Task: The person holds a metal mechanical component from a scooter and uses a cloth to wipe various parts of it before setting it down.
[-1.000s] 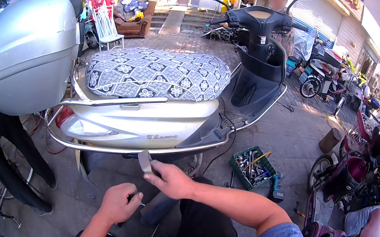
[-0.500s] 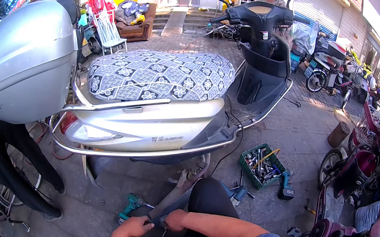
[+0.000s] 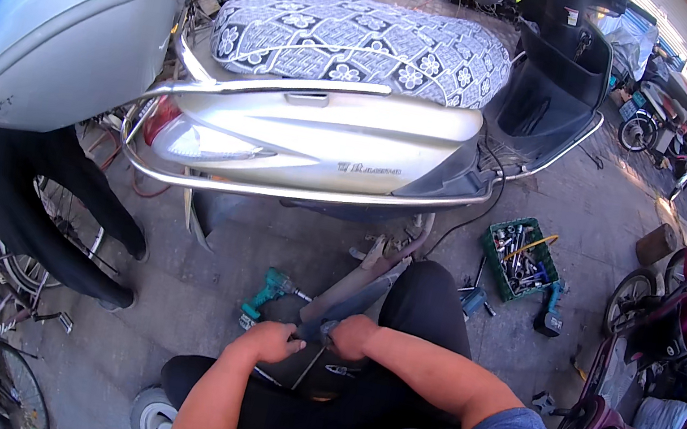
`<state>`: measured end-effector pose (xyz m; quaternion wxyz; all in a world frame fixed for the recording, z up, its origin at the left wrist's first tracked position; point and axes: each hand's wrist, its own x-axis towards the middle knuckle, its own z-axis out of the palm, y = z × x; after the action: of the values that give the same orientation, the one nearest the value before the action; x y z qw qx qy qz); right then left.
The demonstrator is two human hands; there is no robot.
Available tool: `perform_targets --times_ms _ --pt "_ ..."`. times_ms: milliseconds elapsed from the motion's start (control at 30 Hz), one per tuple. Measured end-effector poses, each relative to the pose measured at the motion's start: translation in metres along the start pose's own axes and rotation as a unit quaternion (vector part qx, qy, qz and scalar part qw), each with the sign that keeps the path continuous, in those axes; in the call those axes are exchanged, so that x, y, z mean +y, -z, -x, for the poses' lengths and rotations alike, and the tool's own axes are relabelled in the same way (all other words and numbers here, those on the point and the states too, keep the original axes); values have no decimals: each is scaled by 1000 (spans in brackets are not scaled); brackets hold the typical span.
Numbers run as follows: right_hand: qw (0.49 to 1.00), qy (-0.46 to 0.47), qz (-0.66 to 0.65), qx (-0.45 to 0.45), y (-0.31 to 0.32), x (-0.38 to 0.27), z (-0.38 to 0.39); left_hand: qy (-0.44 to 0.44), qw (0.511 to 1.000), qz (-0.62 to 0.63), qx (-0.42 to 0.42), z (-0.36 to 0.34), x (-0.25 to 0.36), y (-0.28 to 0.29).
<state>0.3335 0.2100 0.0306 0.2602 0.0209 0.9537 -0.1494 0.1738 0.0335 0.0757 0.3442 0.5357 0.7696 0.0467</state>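
Both my hands are low in front of me, at the near end of a long, dusty grey-brown part [image 3: 337, 289] reaching back under the scooter. My left hand [image 3: 274, 345] is curled at its left side, thumb sticking out to the right; whatever its fingers hold is hidden. My right hand [image 3: 353, 336] is closed beside the part's end on something dark and too small to name. A teal cordless drill [image 3: 268, 290] lies on the ground just beyond my left hand. The silver scooter [image 3: 309, 150] stands across in front, its seat under a patterned cover [image 3: 363, 45].
Right of my knee are a green crate of tools [image 3: 521, 259], a blue power tool [image 3: 474, 302] and a teal cordless tool [image 3: 551, 311]. A person in black trousers [image 3: 76, 211] bends behind the silver top box [image 3: 77, 15]. Parked bikes [image 3: 660, 331] line the right.
My view has tilted down, so the scooter appears higher and a wheel shows by my left knee. My hands are slightly farther apart, and the left thumb now points outward.
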Motion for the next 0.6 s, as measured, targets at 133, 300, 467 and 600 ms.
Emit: perform_targets --times_ms 133,300,467,600 --pt "1000 12 5 -15 -6 -1 -5 -4 1000 -1 -31 -5 -15 -15" --pt "999 9 7 -30 -3 0 -2 13 998 -29 -62 -16 -9 -10" --pt "999 33 9 -15 -14 8 -7 -5 997 -9 -78 -29 -15 -16" --pt "1000 23 -11 -18 -23 8 -5 -16 996 -38 -73 -23 -6 -13"
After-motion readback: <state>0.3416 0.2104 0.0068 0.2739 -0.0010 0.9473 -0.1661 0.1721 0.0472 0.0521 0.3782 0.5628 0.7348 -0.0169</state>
